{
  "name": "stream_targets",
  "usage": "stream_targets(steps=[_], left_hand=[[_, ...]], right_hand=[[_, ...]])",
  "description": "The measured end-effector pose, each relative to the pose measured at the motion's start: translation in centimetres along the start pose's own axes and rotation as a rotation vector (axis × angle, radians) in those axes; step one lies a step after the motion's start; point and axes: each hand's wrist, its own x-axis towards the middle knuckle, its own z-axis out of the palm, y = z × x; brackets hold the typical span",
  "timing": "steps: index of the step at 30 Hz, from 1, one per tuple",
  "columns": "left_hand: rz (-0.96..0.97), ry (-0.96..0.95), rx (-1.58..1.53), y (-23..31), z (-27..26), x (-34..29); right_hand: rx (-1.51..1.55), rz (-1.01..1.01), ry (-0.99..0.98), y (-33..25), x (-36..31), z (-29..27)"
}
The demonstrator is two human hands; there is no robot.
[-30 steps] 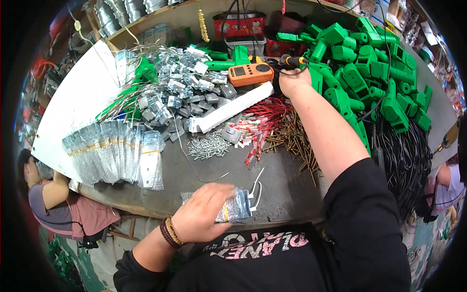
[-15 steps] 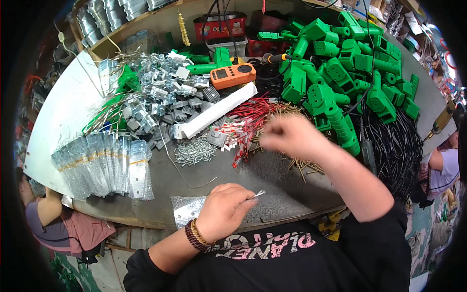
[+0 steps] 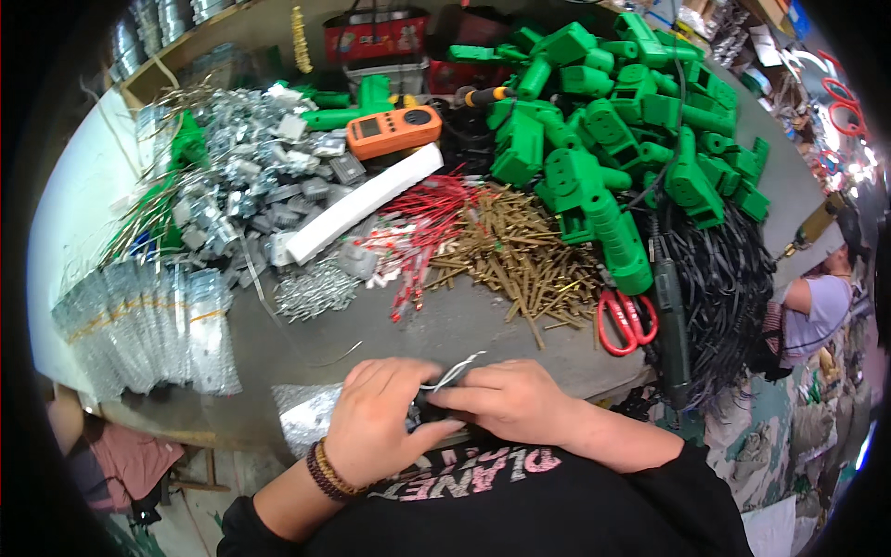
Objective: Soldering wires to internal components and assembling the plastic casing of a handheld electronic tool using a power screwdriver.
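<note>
Near the table's front edge my two hands meet. My left hand (image 3: 379, 413), with a beaded bracelet at the wrist, is closed around a small dark part (image 3: 420, 401), mostly hidden by the fingers. White twisted wires (image 3: 453, 371) stick up between the hands. My right hand (image 3: 515, 397) is closed, its fingertips pressed against the dark part; whether it also pinches something small is hidden. Beside my left hand lies a silvery bubble-wrap piece (image 3: 304, 418). Beyond the hands spreads a heap of brass-coloured screws (image 3: 534, 251), next to red wires (image 3: 429, 209) and small silver screws (image 3: 317, 290).
Green plastic housings (image 3: 608, 130) pile at the back right, above red-handled scissors (image 3: 620, 325) and black cables (image 3: 719, 297). An orange meter (image 3: 394, 132) and a white bar (image 3: 367, 204) lie mid-table. Metal parts (image 3: 251, 158) and bubble-wrap sleeves (image 3: 148, 325) fill the left. Another person (image 3: 812, 302) sits at right.
My right hand has come down from the brass screws to meet my left hand. The view has shifted, and the scissors my right arm covered now show.
</note>
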Motion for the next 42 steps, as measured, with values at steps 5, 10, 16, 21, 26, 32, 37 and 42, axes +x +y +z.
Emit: stream_targets(steps=[5, 10, 16, 21, 26, 32, 37, 42], left_hand=[[-0.07, 0.05, -0.012, -0.3, 0.3, -0.5], [0.056, -0.107, 0.093, -0.2, -1.1, -0.3], [0.041, -0.098, 0.097, -0.2, -0.6, -0.6], [0.059, 0.076, 0.025, 0.5, -1.7, -1.0], [-0.219, 0.162, -0.976, 3.0, -1.6, -0.7], [-0.155, 0.08, -0.755, 4.4, -0.1, -2.0], [-0.071, 0.093, -0.563, 4.8, 0.9, -2.4], [-0.101, 0.318, -0.541, 3.7, 0.3, -5.1]], right_hand=[[-0.434, 0.101, -0.08, 0.2, 1.1, -0.7], [-0.474, 0.106, -0.105, 0.2, 0.9, -4.8], [-0.855, 0.391, 0.433, 6.1, -0.8, -12.2], [-0.766, 0.501, 0.429, 4.5, -1.4, -13.4], [-0.03, -0.021, 0.355, -3.8, -1.2, -11.1], [0.608, 0.08, -0.19, -3.8, -1.5, -8.5], [0.521, 0.363, -0.088, -5.5, -1.0, -6.2], [0.775, 0.527, 0.289, -3.9, -1.2, -8.7]])
